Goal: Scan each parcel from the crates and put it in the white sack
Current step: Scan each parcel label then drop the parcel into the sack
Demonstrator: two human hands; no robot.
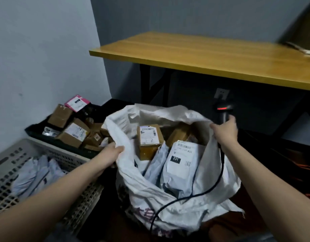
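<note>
Both hands are spreading the white sack wide, probably so the next parcel drops in easily. Left hand grips the rim on its side; right hand pinches the far rim while also holding the scanner, red light on, cable trailing over the sack. Boxes and mailers already sit inside. More wait in the dark crate and grey crate. Labels are too blurry to read, and the right fingers are mostly hidden.
</note>
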